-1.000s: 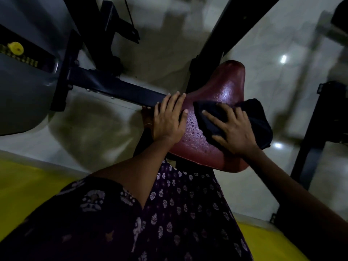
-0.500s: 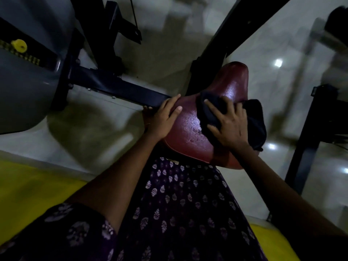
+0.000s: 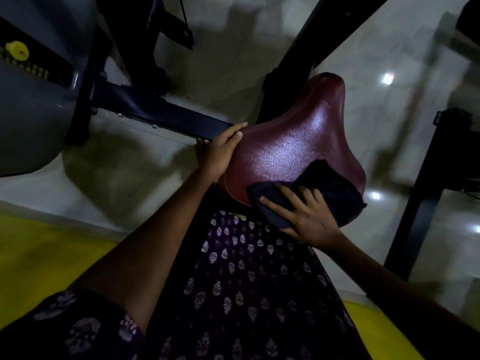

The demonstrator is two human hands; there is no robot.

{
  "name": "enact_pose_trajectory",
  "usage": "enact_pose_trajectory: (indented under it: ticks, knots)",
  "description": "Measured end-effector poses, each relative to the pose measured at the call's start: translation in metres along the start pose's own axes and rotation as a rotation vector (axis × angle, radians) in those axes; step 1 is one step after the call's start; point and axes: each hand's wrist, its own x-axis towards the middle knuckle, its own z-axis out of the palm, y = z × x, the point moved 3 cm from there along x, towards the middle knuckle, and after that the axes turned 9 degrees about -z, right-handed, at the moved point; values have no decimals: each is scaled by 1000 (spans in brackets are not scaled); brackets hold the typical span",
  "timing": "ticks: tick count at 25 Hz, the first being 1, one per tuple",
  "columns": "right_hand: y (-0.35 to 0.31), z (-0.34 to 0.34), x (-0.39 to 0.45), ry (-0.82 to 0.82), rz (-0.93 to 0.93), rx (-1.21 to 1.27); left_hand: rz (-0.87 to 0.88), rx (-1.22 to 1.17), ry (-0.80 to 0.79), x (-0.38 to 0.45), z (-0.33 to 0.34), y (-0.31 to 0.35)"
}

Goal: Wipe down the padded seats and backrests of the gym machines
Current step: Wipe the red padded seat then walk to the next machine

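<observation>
The right hand point(image 3: 309, 219) presses a dark cloth point(image 3: 324, 188) flat on the near edge of the maroon seat point(image 3: 291, 141), fingers spread. The left hand point(image 3: 218, 152) cups the seat's left side, steadying it. Best to sweep with even pressure over the whole pad, including its narrow far end and rim.

L grip point(image 3: 217, 152) curled, thumb up; R grip point(image 3: 309, 216) flat, fingers spread
</observation>
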Motion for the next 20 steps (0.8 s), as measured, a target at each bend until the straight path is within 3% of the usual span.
enact_pose_trajectory:
  ticks: [5, 7, 12, 16, 18, 20]
  knots:
    - [27, 1, -81, -30, 223, 33, 27, 393, 521, -25, 30, 16]
    - [17, 2, -57, 4, 243, 38, 64, 409, 529, -20, 27, 16]
    - [-27, 2, 43, 81, 62, 14, 152, 379, 584, -21, 24, 16]
    - [-8, 10, -5, 51, -81, 15, 154, 349, 598, -21, 21, 15]
    - [18, 11, -54, 46, 30, 46, 160, 351, 598, -20, 24, 15]
    - [52, 11, -85, 107, 405, 195, 175, 379, 618, -19, 25, 15]
